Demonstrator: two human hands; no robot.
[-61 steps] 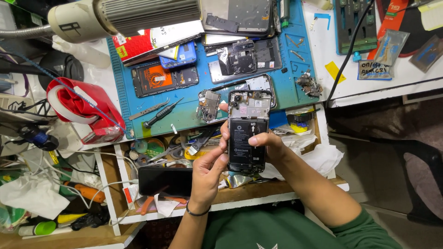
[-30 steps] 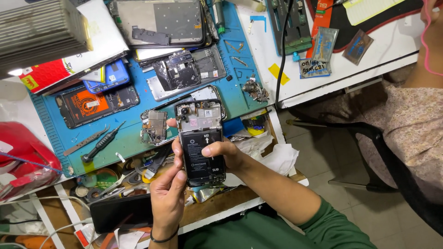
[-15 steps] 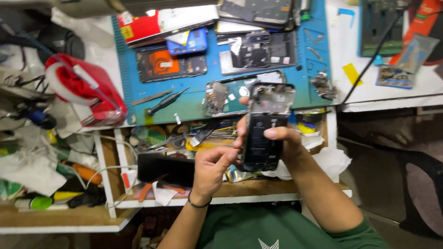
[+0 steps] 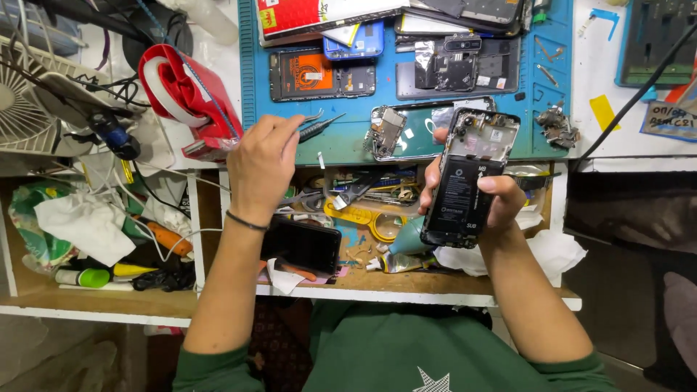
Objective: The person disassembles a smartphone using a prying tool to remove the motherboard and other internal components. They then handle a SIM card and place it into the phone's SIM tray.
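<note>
Seen from above, a cluttered repair bench. At centre right, the right hand [image 4: 501,199] wraps its fingers around an opened phone [image 4: 468,174], back cover off, battery side turned up toward the eye, probably for inspection. Left of centre, the left hand [image 4: 263,163] pinches metal tweezers [image 4: 319,125] at the edge of a blue work mat [image 4: 573,87]. A red tape dispenser [image 4: 190,94] sits upper left. A red and yellow box [image 4: 319,14] lies along the top edge.
</note>
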